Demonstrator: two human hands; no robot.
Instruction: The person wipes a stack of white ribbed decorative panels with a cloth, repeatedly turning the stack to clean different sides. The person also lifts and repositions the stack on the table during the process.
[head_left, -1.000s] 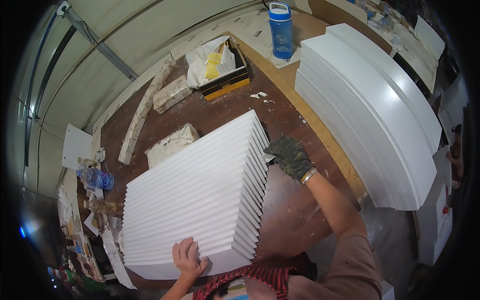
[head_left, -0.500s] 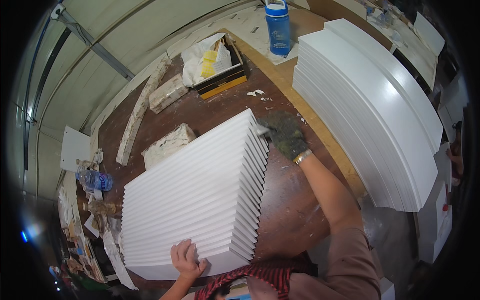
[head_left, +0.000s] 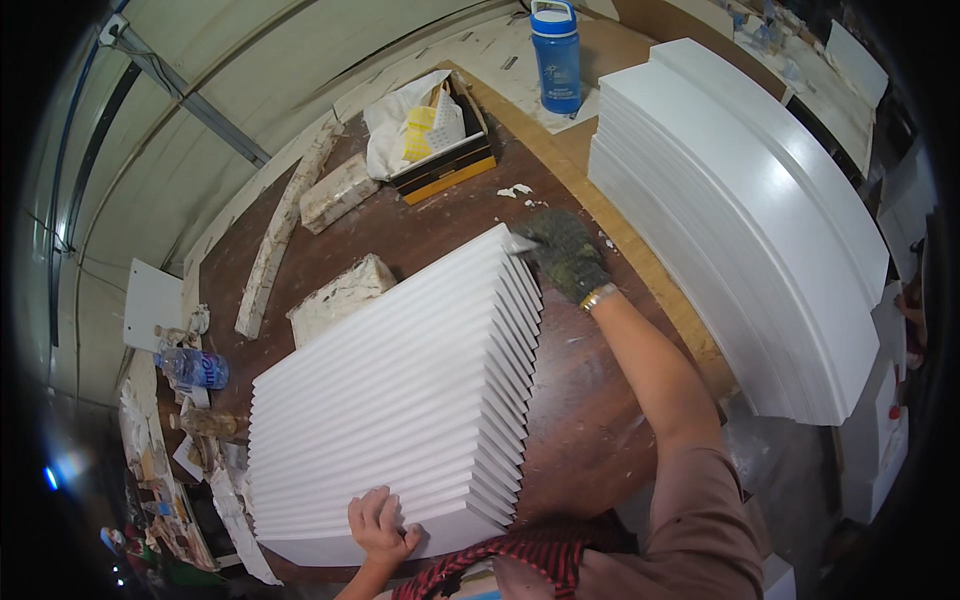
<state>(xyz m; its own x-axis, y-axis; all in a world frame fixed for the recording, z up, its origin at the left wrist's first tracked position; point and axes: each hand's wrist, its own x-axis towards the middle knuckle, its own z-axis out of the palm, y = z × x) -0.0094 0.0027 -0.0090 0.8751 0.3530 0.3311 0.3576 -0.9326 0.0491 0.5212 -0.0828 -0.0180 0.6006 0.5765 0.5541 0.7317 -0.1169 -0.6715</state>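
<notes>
A fanned stack of white boards (head_left: pixel 390 390) lies on the dark brown table, its stepped ends facing right. My bare left hand (head_left: pixel 382 525) rests on the near edge of the stack, fingers lying on the top board. At the far right corner, my right hand (head_left: pixel 562 255), in a dark work glove, is closed round a small pale flat piece (head_left: pixel 521 243). This piece touches the corner of the farthest board; most of it is hidden by the glove, so its kind cannot be made out. A metal-banded watch (head_left: pixel 598 296) circles the right wrist.
A tall stack of white boards (head_left: pixel 740 220) stands on the right. Behind are a blue bottle (head_left: pixel 556 65) and an open box (head_left: pixel 445 165) with wrapping. Plaster-crusted blocks (head_left: pixel 340 192), (head_left: pixel 345 295) and a long bar (head_left: pixel 285 235) lie left of it; a water bottle (head_left: pixel 195 369) lies at left.
The whole view has shifted slightly. My gloved hand stays at the far corner with the pale piece, and my left hand keeps its place on the stack.
</notes>
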